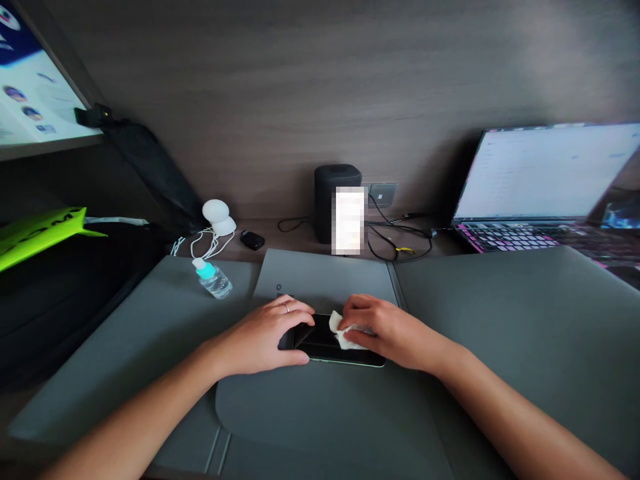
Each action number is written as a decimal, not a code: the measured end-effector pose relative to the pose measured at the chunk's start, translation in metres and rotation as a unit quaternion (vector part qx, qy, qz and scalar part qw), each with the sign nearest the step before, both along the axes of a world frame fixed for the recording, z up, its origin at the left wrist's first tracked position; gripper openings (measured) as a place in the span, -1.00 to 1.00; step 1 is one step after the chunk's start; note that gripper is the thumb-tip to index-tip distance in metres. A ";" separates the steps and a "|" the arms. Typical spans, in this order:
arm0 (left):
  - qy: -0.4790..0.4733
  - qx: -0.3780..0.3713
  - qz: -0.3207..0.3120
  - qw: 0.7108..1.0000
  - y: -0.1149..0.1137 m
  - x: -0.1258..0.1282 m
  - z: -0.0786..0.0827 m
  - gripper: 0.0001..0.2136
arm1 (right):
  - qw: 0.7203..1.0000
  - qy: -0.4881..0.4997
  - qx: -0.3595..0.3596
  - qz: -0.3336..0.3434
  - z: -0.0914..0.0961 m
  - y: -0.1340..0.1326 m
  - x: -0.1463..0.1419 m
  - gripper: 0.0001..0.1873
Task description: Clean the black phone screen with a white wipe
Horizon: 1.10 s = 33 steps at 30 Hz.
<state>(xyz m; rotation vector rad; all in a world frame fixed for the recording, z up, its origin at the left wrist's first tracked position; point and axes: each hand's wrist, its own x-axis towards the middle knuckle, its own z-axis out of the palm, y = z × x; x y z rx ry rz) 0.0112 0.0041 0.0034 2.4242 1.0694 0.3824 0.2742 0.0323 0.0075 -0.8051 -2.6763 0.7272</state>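
Big gray pad [325, 407], left hand [273, 333] and right hand [384, 328] both over it! Then the phone [325, 345], flat on the pad, gripped by its edges between spread left fingers. Then white tissue [335, 323], pinched in right fingers, against the phone! Tiniest: 1 ring [287, 308], left hand.

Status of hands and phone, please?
Left hand holding black rectangular phone. Right hand pinching crumpled white tissue over its screen. Clear plastic bottle apart, left.

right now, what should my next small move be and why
Probably slide the white tissue a little toward the left hand: the right hand pinches it over the right part of the phone, while the left thumb and fingers hold the other end.
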 end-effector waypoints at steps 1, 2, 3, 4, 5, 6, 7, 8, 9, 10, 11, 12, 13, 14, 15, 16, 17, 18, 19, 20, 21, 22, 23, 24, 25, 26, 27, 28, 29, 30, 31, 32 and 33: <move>-0.001 -0.001 0.000 1.000 0.000 0.000 0.000 -0.63 | 1.000 -0.001 0.003 -0.007 0.000 0.000 0.000 -0.84; -0.001 -0.001 0.001 1.000 0.000 0.000 0.000 -0.63 | 1.000 -0.001 0.006 -0.007 0.000 0.000 0.000 -0.85; -0.001 0.000 0.001 1.000 0.000 0.000 0.000 -0.63 | 1.000 0.000 0.007 -0.001 0.001 -0.001 0.000 -0.85; 0.000 0.002 0.001 1.000 0.000 0.000 0.000 -0.64 | 1.000 0.000 0.005 0.009 0.001 -0.001 0.000 -0.85; 0.000 0.004 0.002 1.000 0.000 0.000 0.000 -0.63 | 1.000 0.001 0.001 0.018 0.001 -0.001 0.000 -0.85; 0.001 0.006 0.002 1.000 0.000 0.000 0.000 -0.63 | 1.000 0.002 -0.004 0.024 0.001 -0.002 0.001 -0.85; 0.002 0.006 0.002 1.000 0.000 0.000 0.000 -0.63 | 1.000 0.002 -0.006 0.024 0.001 -0.002 0.001 -0.85; 0.003 0.006 0.001 1.000 0.000 0.000 0.000 -0.63 | 1.000 0.001 -0.007 0.018 0.001 -0.002 0.002 -0.86; 0.005 0.005 0.001 1.000 -0.001 0.001 0.000 -0.63 | 1.000 -0.002 -0.005 0.009 0.001 -0.001 0.003 -0.85; 0.007 0.003 0.000 1.000 -0.001 0.001 0.000 -0.62 | 1.000 -0.007 -0.001 0.000 0.001 -0.001 0.002 -0.84; 0.009 0.003 0.001 1.000 -0.001 0.001 0.000 -0.62 | 1.000 -0.012 0.004 -0.008 0.000 -0.002 0.002 -0.83; 0.010 0.004 0.002 1.000 -0.001 0.001 0.000 -0.62 | 1.000 -0.016 0.008 -0.010 0.000 -0.002 0.001 -0.83; 0.012 0.006 0.003 1.000 -0.001 0.001 0.000 -0.62 | 1.000 -0.016 0.010 -0.007 0.000 -0.003 -0.001 -0.83; 0.013 0.007 0.004 1.000 -0.001 0.002 0.001 -0.62 | 1.000 -0.012 0.010 0.001 0.000 -0.003 -0.002 -0.83; 0.013 0.007 0.005 1.000 -0.001 0.002 0.001 -0.62 | 1.000 -0.008 0.006 0.010 0.000 -0.004 -0.003 -0.83; 0.014 0.006 0.005 1.000 -0.001 0.002 0.001 -0.62 | 1.000 -0.002 0.002 0.017 0.000 -0.004 -0.003 -0.82; 0.014 0.004 0.004 1.000 0.000 0.002 0.001 -0.62 | 1.000 0.002 -0.003 0.020 0.001 -0.005 -0.003 -0.82; 0.015 0.002 0.003 1.000 0.000 0.001 0.001 -0.62 | 1.000 0.004 -0.006 0.018 0.001 -0.005 -0.003 -0.81; 0.015 0.000 0.003 1.000 0.000 0.001 0.001 -0.62 | 1.000 0.005 -0.005 0.014 0.001 -0.005 -0.003 -0.79; 0.015 0.001 0.003 1.000 0.000 0.001 0.001 -0.62 | 1.000 0.005 -0.003 0.011 0.002 -0.004 -0.003 -0.79; 0.014 0.002 0.003 1.000 0.000 0.001 0.001 -0.62 | 1.000 0.007 0.002 0.014 0.002 -0.004 -0.003 -0.78; 0.012 0.004 0.003 1.000 0.000 0.001 0.001 -0.62 | 1.000 0.008 0.005 0.021 0.002 -0.004 -0.003 -0.78; 0.009 0.005 0.003 1.000 0.000 0.001 0.001 -0.62 | 0.999 0.010 0.006 0.030 0.002 -0.004 -0.003 -0.77; 0.006 0.006 0.001 1.000 0.000 0.001 0.001 -0.63 | 0.999 0.011 0.005 0.037 0.003 -0.004 -0.002 -0.76; 0.003 0.007 0.001 1.000 0.000 0.000 0.000 -0.63 | 0.999 0.011 0.002 0.040 0.003 -0.004 -0.002 -0.75; 0.001 0.006 0.000 1.000 0.000 0.000 0.000 -0.63 | 0.999 0.010 -0.002 0.037 0.002 -0.003 -0.002 -0.74; 0.000 0.005 -0.001 1.000 0.000 0.000 0.000 -0.63 | 1.000 0.009 -0.004 0.030 0.002 -0.003 -0.002 -0.74; 0.000 0.003 -0.001 1.000 0.000 0.000 0.000 -0.63 | 1.000 0.008 -0.003 0.020 0.002 -0.002 -0.002 -0.74; 0.000 0.003 0.000 1.000 0.000 0.000 0.000 -0.62 | 1.000 0.005 0.000 0.012 0.002 -0.002 -0.002 -0.75; 0.001 0.003 0.001 1.000 0.000 0.000 0.000 -0.62 | 1.000 0.002 0.005 0.006 0.001 -0.002 -0.003 -0.75; 0.003 0.005 0.002 1.000 0.000 0.000 0.000 -0.62 | 1.000 0.000 0.010 0.003 0.001 -0.002 -0.004 -0.76; 0.005 0.006 0.002 1.000 0.000 0.000 0.000 -0.62 | 1.000 -0.002 0.013 0.004 0.001 -0.002 -0.005 -0.76; 0.006 0.007 0.003 1.000 0.000 0.000 0.000 -0.62 | 1.000 -0.003 0.013 0.007 0.000 -0.002 -0.005 -0.77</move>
